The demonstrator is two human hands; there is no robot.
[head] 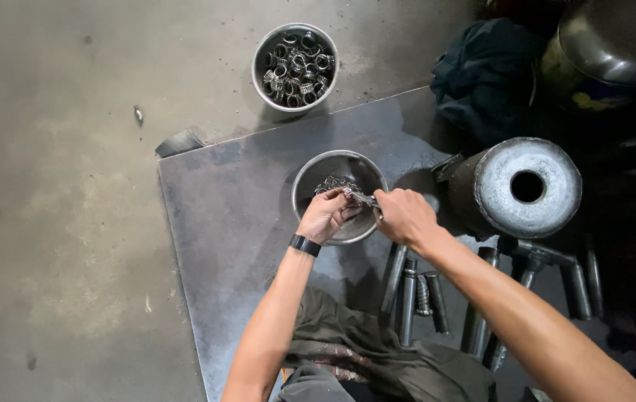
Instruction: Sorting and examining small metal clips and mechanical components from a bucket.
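Observation:
A steel bowl [310,179] stands on a dark metal plate [236,208], with small metal parts [331,183] lying in its far half. Both my hands work over the bowl's near rim. My left hand [324,216], a black band on its wrist, pinches a small metal piece. My right hand [404,216] is shut on a thin metal tool [363,198] whose tip meets the left fingers. What exactly the left fingers hold is too small to tell.
A second steel bowl [257,74] full of ring-shaped metal cages [296,67] sits on the concrete floor behind the plate. A heavy metal cylinder with a centre hole [526,186] lies at right. Steel rods and tubes [407,290] lie by my knees. A dark cloth [482,74] is at the back.

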